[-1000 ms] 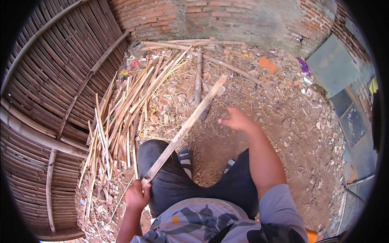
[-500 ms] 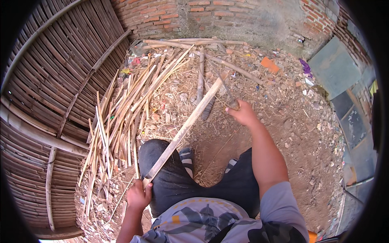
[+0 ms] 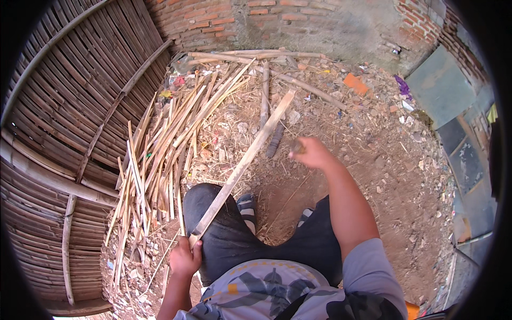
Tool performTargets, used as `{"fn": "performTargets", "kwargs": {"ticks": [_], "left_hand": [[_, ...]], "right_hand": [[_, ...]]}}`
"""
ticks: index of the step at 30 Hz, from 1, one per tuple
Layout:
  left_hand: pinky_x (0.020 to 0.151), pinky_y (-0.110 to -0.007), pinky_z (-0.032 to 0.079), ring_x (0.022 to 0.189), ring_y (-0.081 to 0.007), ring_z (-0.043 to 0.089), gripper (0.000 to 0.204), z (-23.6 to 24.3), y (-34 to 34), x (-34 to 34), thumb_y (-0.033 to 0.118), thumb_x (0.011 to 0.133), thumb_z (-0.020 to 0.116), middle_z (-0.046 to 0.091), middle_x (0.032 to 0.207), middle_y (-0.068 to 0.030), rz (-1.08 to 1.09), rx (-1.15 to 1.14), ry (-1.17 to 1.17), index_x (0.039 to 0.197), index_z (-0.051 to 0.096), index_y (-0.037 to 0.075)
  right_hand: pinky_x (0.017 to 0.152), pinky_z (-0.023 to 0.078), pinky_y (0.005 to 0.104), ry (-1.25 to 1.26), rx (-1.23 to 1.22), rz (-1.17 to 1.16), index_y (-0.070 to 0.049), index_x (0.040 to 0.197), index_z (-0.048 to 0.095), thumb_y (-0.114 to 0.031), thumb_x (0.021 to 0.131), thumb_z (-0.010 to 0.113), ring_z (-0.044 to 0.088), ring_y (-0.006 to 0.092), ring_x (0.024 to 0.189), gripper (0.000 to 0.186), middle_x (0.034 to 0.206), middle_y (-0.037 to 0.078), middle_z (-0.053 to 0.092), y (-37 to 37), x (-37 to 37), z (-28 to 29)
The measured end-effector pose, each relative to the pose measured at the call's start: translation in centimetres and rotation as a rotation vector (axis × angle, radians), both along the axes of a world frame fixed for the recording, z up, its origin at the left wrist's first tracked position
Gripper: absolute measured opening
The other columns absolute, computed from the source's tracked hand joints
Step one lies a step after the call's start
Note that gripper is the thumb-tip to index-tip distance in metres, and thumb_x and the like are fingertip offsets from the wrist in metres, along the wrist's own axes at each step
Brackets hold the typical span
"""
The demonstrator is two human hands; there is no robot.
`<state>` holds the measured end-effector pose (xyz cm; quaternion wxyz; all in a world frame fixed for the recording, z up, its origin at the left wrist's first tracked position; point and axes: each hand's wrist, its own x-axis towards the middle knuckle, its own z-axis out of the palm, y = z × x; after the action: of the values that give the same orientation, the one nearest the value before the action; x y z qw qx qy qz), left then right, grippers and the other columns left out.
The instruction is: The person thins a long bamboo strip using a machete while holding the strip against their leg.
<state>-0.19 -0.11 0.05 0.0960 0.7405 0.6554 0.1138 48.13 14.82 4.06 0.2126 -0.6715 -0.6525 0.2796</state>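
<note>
A long pale bamboo slat slants up and away across my left thigh. My left hand is closed around its lower end. To the right of the slat, my right hand grips the brownish handle of a knife, whose blade is hard to make out now. Below the slat's upper part, a dark ridged stick lies on the ground. My sandalled feet show between my knees.
Loose bamboo strips are heaped at my left, beside a slatted bamboo wall. Bamboo poles lie before a brick wall. Grey panels lean at the right. Rubble, straw and scraps litter the dirt ground.
My right hand rose with the knife alongside the slat, then shifted slightly back left and down, the blade no longer distinct. The slat's upper end tipped slightly left. My left hand stayed near my thigh.
</note>
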Motion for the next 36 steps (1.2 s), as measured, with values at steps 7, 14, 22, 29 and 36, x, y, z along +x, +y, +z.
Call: {"fn": "performTargets", "kwargs": {"ticks": [7,14,22,29,36], "left_hand": [[0.057,-0.057,0.051,0.064,-0.0479,0.066,0.042,0.0,0.1,0.0,0.044,0.094,0.065,0.065,0.071,-0.0260,-0.004,0.010,0.035,0.094,0.055,0.003],[0.056,-0.057,0.051,0.064,-0.0473,0.065,0.043,1.6,0.1,0.0,0.045,0.094,0.065,0.065,0.071,-0.0254,-0.003,-0.012,0.075,0.095,0.055,0.003],[0.060,-0.058,0.050,0.068,-0.0486,0.065,0.043,0.8,0.2,0.4,0.044,0.095,0.063,0.065,0.075,-0.0274,-0.002,-0.008,0.079,0.094,0.054,0.002],[0.059,-0.058,0.049,0.066,-0.0506,0.063,0.041,1.3,-0.1,0.6,0.041,0.097,0.062,0.063,0.070,-0.0271,-0.001,0.000,0.023,0.090,0.052,0.002],[0.058,-0.058,0.051,0.065,-0.0490,0.065,0.042,0.5,0.2,0.0,0.043,0.095,0.063,0.065,0.072,-0.0266,-0.003,-0.005,0.048,0.095,0.055,0.002]], "right_hand": [[0.080,0.055,0.0435,-0.008,-0.058,0.017,-0.005,0.107,0.071,-0.034,0.085,0.079,0.071,0.0301,0.088,0.037,0.094,0.016,0.072,-1.0,-1.4,0.5],[0.083,0.055,0.0431,-0.229,-0.033,0.482,-0.011,0.108,0.071,-0.035,0.083,0.080,0.072,0.0278,0.093,0.036,0.100,0.013,0.074,-2.6,-5.0,2.6],[0.088,0.054,0.0448,-0.029,0.021,-0.185,0.001,0.110,0.069,-0.035,0.082,0.081,0.071,0.0344,0.097,0.047,0.101,0.019,0.073,0.0,2.4,-0.7],[0.083,0.054,0.0457,-0.185,-0.061,0.520,-0.009,0.105,0.071,-0.033,0.080,0.081,0.070,0.0351,0.093,0.035,0.096,0.017,0.072,-2.7,-6.4,1.4],[0.084,0.054,0.0439,0.017,-0.125,0.045,-0.004,0.111,0.070,-0.033,0.083,0.081,0.071,0.0300,0.096,0.042,0.102,0.018,0.072,-0.3,-0.1,0.1]]}}
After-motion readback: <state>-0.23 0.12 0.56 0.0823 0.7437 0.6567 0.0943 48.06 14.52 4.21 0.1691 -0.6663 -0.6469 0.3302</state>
